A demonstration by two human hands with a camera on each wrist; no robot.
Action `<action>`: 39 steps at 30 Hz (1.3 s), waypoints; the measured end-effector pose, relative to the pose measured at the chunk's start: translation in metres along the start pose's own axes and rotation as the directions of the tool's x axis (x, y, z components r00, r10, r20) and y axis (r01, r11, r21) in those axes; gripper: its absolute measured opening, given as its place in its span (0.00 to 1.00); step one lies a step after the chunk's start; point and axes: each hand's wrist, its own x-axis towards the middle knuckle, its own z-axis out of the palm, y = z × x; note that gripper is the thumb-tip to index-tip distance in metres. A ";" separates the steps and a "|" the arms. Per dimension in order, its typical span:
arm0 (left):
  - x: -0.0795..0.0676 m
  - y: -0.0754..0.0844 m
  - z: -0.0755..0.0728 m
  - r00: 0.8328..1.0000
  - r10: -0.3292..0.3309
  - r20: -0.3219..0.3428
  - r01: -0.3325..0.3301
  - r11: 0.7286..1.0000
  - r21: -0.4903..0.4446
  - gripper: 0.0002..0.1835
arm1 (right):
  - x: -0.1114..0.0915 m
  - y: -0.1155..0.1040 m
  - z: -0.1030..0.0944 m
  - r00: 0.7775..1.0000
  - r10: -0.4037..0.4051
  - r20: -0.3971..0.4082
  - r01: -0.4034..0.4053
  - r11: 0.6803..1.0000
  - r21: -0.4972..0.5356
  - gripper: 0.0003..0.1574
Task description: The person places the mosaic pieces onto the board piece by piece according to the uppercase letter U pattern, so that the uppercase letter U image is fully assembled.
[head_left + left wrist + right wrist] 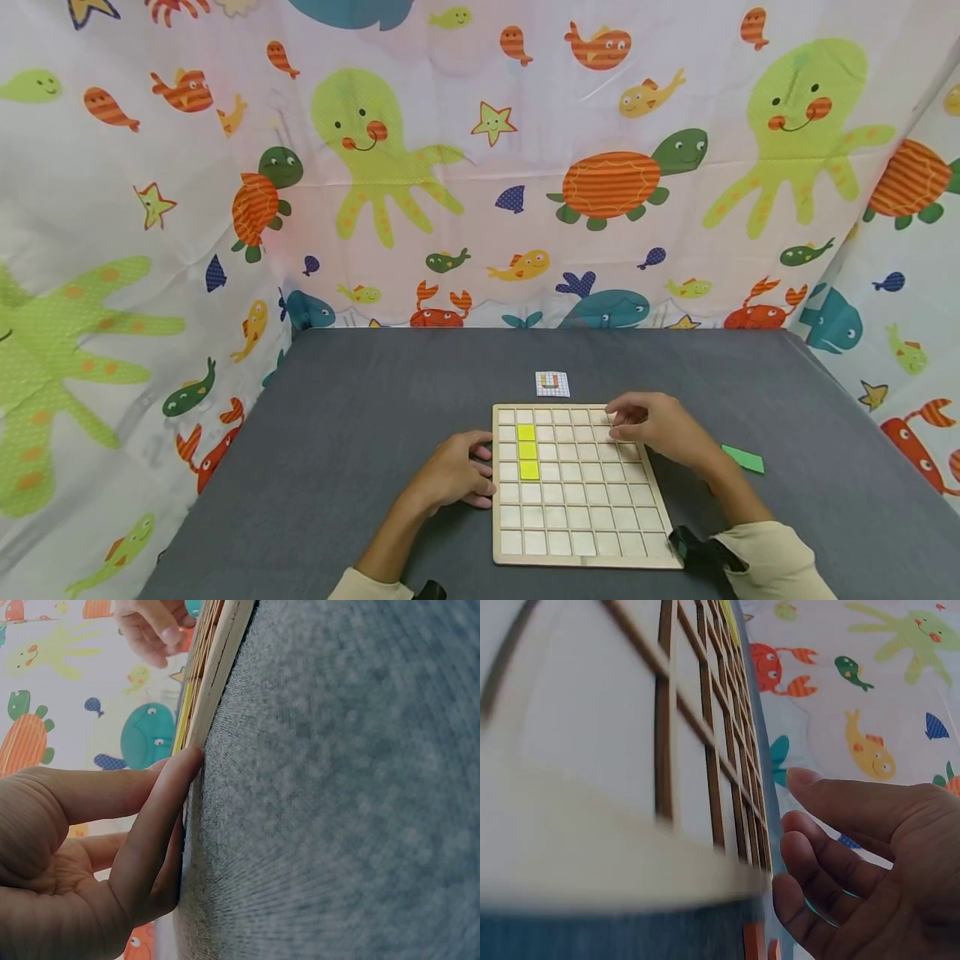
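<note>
A square wooden grid board (588, 561) with pale cells lies on the grey table. Three yellow tiles (528, 451) sit one below another in its second column. My left hand (453, 473) rests at the board's left edge; in the left wrist view its fingertips (191, 759) touch the wooden side. Over the far right corner of the board is my right hand (660, 427). Its fingers are loosely bent, and the right wrist view shows nothing between thumb and fingers (802, 859).
Just beyond the board lies a small printed pattern card (552, 384). A green piece (742, 459) is on the table beside the right forearm. Low in the right wrist view, orange-red pieces (754, 942) show past the board's edge. A sea-animal curtain (465, 167) hangs behind the table.
</note>
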 end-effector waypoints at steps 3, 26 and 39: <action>0.000 0.000 0.000 1.000 -0.005 -0.002 0.005 1.000 0.003 0.43 | -0.007 0.003 -0.007 1.000 0.018 -0.014 -0.018 1.000 -0.001 0.19; 0.002 0.000 0.000 1.000 0.002 0.006 -0.002 1.000 0.019 0.43 | -0.062 0.040 -0.046 0.993 0.092 -0.072 -0.104 0.979 -0.176 0.24; 0.000 -0.002 0.000 1.000 0.012 0.005 -0.012 1.000 0.000 0.43 | -0.083 0.054 -0.061 0.981 0.177 -0.074 -0.190 0.955 -0.226 0.27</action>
